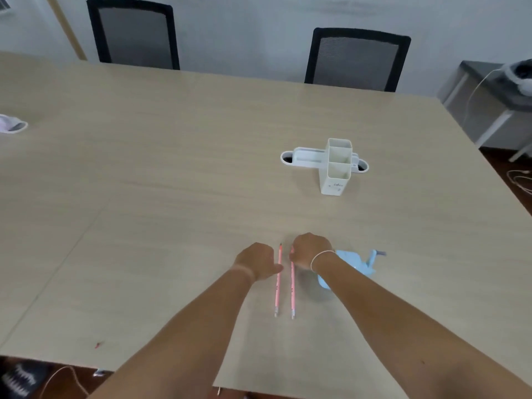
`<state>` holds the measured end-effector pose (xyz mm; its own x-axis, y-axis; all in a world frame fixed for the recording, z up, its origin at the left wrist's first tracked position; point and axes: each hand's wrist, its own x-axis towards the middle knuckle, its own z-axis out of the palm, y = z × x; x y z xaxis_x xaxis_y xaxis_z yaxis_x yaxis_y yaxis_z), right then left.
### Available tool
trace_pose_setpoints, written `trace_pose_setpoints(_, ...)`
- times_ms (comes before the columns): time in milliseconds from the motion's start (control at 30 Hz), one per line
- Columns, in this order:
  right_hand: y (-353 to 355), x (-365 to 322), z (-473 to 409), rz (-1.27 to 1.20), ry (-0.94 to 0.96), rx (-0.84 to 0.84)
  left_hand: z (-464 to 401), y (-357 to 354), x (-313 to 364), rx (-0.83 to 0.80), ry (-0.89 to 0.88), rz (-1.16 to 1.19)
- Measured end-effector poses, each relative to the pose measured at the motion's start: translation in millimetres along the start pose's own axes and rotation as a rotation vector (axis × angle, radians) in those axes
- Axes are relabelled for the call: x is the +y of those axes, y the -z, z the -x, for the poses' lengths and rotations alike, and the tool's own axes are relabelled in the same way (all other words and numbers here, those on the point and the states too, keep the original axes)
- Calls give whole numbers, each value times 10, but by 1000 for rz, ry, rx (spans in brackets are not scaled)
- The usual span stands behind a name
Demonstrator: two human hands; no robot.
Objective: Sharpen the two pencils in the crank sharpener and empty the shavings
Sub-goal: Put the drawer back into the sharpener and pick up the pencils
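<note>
Two pink pencils lie side by side on the table, tips pointing away from me: the left pencil (278, 283) and the right pencil (292, 289). My left hand (256, 262) rests just left of the left pencil, thumb touching its upper part, fingers curled. My right hand (309, 250) sits over the top of the right pencil, fingers bent down onto it; whether it grips is unclear. A light blue crank sharpener (357, 264) stands right behind my right wrist, partly hidden by it, with its handle (377, 253) sticking out to the right.
A white desk organiser (335, 168) stands further back on the beige table (172, 197). Two black mesh chairs (357, 59) face the far edge. A small white object (11, 123) lies at the far left. A grey side table (495, 110) is at the right.
</note>
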<state>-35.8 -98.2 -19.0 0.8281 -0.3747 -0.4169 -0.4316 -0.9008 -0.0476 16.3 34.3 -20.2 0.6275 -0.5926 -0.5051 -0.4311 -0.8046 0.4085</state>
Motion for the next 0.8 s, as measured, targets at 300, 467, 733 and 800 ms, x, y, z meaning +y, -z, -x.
trace_pose_setpoints(300,-148,-174,-159,63,-73,-8,-116,-166,-75,-23,98,102)
trace_pose_setpoints(467,-114,-193,-229,-67,-176,17,-169,-52,-188,94,133,92)
trace_pose_setpoints(733,346,-189,-372,-284,-162,146,-237,127,-330,133,145,54)
trace_pose_setpoints(800,524,-110,-401,-354,-140,225,-278,230,-264,168,134,53)
